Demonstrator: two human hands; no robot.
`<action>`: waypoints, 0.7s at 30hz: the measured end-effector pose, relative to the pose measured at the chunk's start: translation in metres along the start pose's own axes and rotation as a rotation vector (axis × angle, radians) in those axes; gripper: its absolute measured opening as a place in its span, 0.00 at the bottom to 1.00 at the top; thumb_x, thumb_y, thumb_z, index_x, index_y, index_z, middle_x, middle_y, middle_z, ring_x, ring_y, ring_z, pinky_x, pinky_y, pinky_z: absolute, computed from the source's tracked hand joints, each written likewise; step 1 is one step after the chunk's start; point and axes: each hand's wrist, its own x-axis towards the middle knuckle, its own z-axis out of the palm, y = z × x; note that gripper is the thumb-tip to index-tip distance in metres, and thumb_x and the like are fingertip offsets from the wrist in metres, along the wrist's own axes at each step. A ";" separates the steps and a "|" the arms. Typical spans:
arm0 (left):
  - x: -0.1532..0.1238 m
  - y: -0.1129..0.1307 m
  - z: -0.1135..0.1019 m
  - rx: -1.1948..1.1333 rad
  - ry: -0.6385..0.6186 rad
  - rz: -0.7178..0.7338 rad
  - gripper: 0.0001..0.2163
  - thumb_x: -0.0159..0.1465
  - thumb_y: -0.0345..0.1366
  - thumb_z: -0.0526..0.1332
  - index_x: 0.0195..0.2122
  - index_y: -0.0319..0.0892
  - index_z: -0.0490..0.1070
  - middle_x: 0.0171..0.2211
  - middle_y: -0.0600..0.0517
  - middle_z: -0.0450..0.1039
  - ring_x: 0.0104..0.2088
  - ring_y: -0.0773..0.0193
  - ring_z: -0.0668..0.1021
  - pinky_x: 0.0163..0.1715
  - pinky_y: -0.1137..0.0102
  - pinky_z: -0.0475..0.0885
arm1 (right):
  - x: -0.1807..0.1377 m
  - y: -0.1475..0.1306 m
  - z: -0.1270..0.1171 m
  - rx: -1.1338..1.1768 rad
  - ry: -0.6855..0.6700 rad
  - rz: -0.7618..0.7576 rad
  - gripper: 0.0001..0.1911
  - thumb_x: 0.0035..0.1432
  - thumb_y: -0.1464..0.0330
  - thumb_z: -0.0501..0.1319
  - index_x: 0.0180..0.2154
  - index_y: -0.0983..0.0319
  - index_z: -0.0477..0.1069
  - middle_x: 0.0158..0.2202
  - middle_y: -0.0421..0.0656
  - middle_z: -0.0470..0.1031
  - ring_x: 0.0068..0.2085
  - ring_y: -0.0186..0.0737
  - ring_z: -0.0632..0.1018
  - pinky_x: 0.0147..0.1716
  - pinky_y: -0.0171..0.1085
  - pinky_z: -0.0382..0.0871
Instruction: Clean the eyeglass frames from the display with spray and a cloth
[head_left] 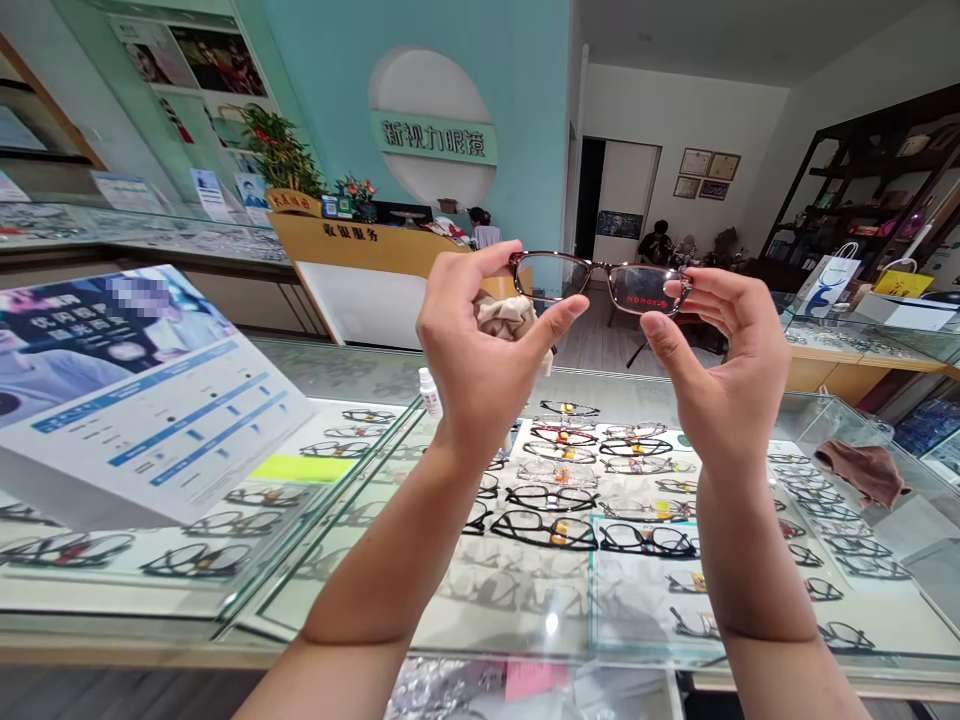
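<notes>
Both my hands hold up a pair of eyeglasses point(600, 270) with a thin dark frame, above the glass counter. My left hand point(480, 340) pinches the left end of the frame between thumb and fingers. A crumpled beige cloth point(508, 318) is also tucked in that hand. At the other end, my right hand point(727, 350) grips the frame near the hinge, its thumb under the rim. Red lettering shows on the right lens. The temples are mostly hidden from view.
Rows of eyeglasses point(551, 497) lie inside the glass display case point(525, 625). A printed stand-up card point(150, 390) stands at left, a small white bottle point(429, 392) near the middle. A brown cloth point(862, 470) lies at right. People sit farther back, by the cashier desk point(360, 270) and the doorway.
</notes>
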 end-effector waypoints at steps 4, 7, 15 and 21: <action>0.001 0.004 0.000 0.022 -0.019 0.025 0.20 0.57 0.46 0.80 0.49 0.51 0.80 0.47 0.48 0.77 0.53 0.53 0.78 0.44 0.63 0.77 | 0.002 -0.001 -0.002 0.035 0.058 0.009 0.15 0.67 0.63 0.72 0.52 0.57 0.74 0.51 0.47 0.79 0.51 0.49 0.81 0.56 0.52 0.76; 0.002 0.004 -0.001 0.031 -0.034 0.037 0.21 0.58 0.49 0.79 0.50 0.53 0.80 0.47 0.49 0.78 0.54 0.53 0.78 0.45 0.63 0.77 | 0.001 -0.001 -0.004 -0.052 0.049 0.007 0.15 0.69 0.59 0.70 0.54 0.54 0.75 0.53 0.46 0.78 0.52 0.49 0.80 0.58 0.51 0.75; 0.001 -0.004 -0.002 0.041 0.014 0.083 0.21 0.58 0.51 0.78 0.50 0.54 0.80 0.48 0.51 0.80 0.51 0.50 0.80 0.45 0.57 0.77 | 0.000 -0.001 -0.006 -0.136 0.025 -0.010 0.16 0.71 0.57 0.68 0.56 0.53 0.76 0.53 0.46 0.76 0.53 0.50 0.78 0.58 0.52 0.75; 0.000 -0.005 -0.001 0.018 0.014 0.023 0.21 0.56 0.49 0.80 0.49 0.55 0.81 0.49 0.51 0.79 0.53 0.50 0.79 0.47 0.56 0.77 | 0.000 -0.001 -0.005 -0.160 0.042 -0.046 0.14 0.71 0.58 0.67 0.55 0.54 0.78 0.51 0.46 0.77 0.51 0.50 0.79 0.56 0.53 0.77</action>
